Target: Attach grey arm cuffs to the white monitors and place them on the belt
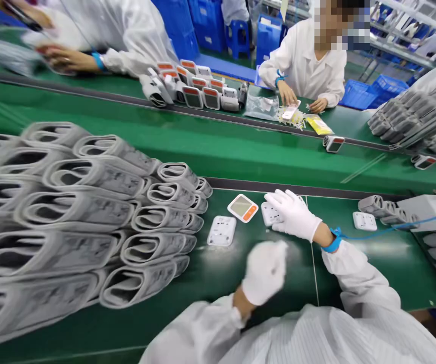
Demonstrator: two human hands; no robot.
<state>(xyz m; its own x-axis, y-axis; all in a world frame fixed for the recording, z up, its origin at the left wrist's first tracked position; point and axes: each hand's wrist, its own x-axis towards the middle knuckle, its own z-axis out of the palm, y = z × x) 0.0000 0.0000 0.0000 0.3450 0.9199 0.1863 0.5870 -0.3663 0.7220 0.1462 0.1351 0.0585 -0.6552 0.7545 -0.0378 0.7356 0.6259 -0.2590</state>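
Observation:
My right hand (pixel 294 215), in a white glove with a blue wrist strap, lies with outstretched fingers over a white blood pressure monitor (pixel 269 213), covering part of it. Closer to my body, my left hand (pixel 265 273), also gloved, is curled closed and blurred; whatever it may hold is hidden. Left of my right hand, a blood pressure monitor (pixel 243 208) lies screen up, its buttons orange. Another monitor (pixel 221 231) rests back side up, just below it.
Rolled grey cuffs (pixel 77 212) are stacked high at left. At right lie a further white unit (pixel 364 221), several small cuff rolls (pixel 379 207) and a blue cord (pixel 396 230). Beyond the green belt (pixel 203 149), co-workers sit near finished monitors (pixel 199 91).

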